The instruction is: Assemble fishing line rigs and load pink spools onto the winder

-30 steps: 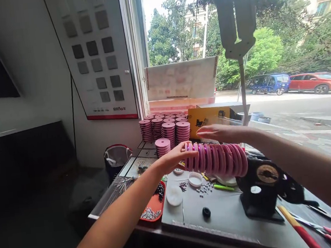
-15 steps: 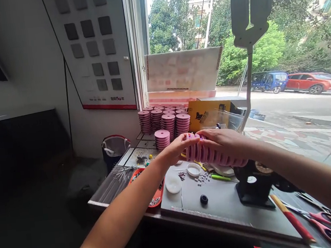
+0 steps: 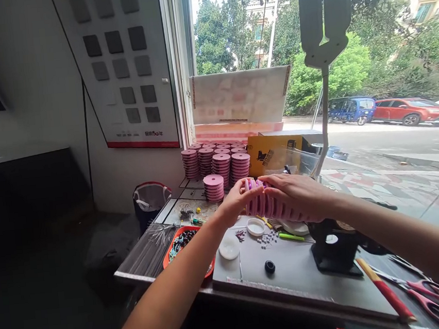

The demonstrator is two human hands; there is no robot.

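A row of pink spools (image 3: pixel 274 207) lies on its side in the air above the table, held between both hands. My left hand (image 3: pixel 235 200) closes on the left end of the row, thumb and fingers at the outermost spools. From above, my right hand (image 3: pixel 298 194) wraps over the middle and right part, hiding much of it. Purple shows between the spools near the fingertips. Beyond the hands, several upright stacks of pink spools (image 3: pixel 222 167) stand by the window, with a shorter spool stack (image 3: pixel 214 188) in front.
Below the hands are a white lid (image 3: pixel 229 248), white beads (image 3: pixel 267 239), a green-handled tool (image 3: pixel 290 237) and a black ring (image 3: pixel 270 266). An orange tray (image 3: pixel 169 256) sits left. A black machine base (image 3: pixel 334 262) and pink-handled scissors (image 3: pixel 429 291) are right. A yellow box (image 3: pixel 259 155) stands behind.
The camera view has shifted slightly. More of the orange tray shows beside my left forearm. Both hands keep hold of the spool row.
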